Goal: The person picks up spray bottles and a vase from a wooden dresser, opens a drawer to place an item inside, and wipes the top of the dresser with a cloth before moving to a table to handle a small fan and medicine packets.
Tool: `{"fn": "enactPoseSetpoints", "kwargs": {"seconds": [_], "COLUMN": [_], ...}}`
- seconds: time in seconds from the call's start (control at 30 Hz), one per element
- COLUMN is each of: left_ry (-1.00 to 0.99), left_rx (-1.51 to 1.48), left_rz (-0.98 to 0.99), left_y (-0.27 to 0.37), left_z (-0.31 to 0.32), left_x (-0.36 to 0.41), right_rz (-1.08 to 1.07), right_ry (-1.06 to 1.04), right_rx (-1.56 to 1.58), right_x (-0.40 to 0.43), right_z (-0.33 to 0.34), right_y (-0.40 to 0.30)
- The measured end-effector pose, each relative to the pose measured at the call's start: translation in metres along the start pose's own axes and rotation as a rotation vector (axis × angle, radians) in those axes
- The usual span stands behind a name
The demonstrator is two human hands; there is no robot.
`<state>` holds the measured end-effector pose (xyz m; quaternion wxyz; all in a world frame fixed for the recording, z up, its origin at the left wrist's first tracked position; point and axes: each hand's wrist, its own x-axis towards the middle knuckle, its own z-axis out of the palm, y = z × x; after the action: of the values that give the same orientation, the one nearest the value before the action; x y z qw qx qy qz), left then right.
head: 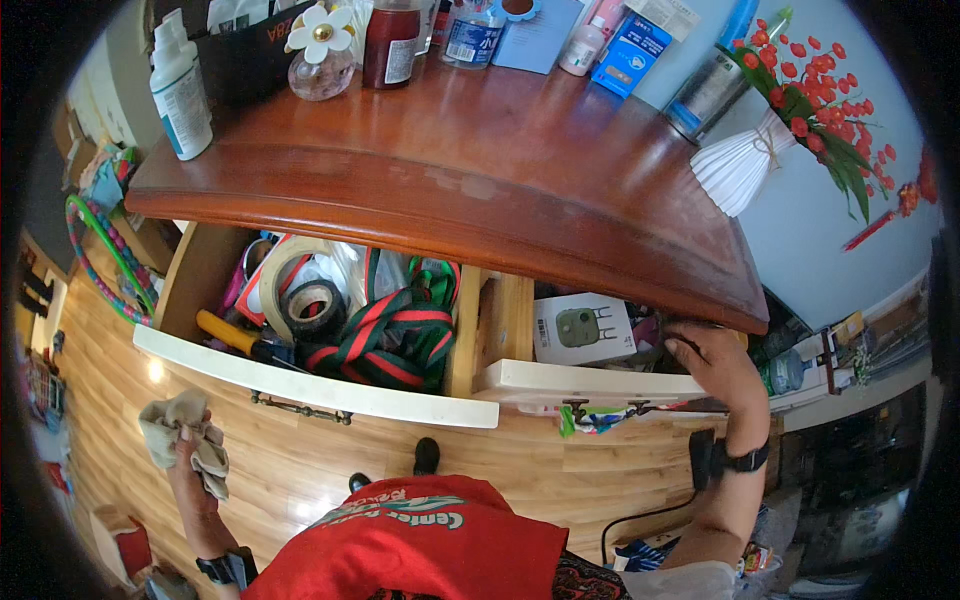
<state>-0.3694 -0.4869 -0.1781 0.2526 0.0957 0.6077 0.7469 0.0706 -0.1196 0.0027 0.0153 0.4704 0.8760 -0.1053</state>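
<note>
My left hand (pixel 192 466) grips a crumpled beige cloth (pixel 166 431), held over the floor to the left of the drawers. My right hand (pixel 709 364) reaches into the right drawer (pixel 600 382), near its right end; the fingers are partly hidden beneath the dresser's overhang. In that drawer lies a white box (pixel 551 346) with a green device pictured on it. The left drawer (pixel 315 375) is pulled out further. It holds a black tape roll (pixel 330 321), a wider cream tape roll (pixel 271 296), green-and-red striped webbing (pixel 397 337) and a yellow-handled tool (pixel 225 332).
On the wooden dresser top (pixel 465 142) stand a white spray bottle (pixel 180 97), a flower-capped perfume bottle (pixel 322 71), a dark red bottle (pixel 390 45), a blue box (pixel 630 52) and a white vase (pixel 742 165) with red flowers. Hoops (pixel 112 255) lean at left.
</note>
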Motion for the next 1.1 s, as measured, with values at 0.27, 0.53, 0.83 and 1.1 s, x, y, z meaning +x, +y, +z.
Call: {"fn": "enactPoseSetpoints", "kwargs": {"seconds": [0.27, 0.53, 0.83, 1.1], "left_ry": [-0.007, 0.118, 0.056, 0.113], "left_rx": [-0.039, -0.169, -0.24, -0.182], "left_rz": [-0.035, -0.009, -0.076, -0.071], "left_y": [-0.011, -0.017, -0.012, -0.007], "left_z": [-0.029, -0.058, -0.064, -0.053], "left_x": [0.006, -0.006, 0.003, 0.008], "right_rz": [-0.153, 0.149, 0.118, 0.158], "right_ry": [-0.212, -0.186, 0.547, 0.573], "right_rx": [-0.461, -0.045, -0.474, -0.175], "right_x": [0.032, -0.003, -0.042, -0.048], "right_z": [0.025, -0.003, 0.02, 0.001], "right_y": [0.024, 0.012, 0.001, 0.018]}}
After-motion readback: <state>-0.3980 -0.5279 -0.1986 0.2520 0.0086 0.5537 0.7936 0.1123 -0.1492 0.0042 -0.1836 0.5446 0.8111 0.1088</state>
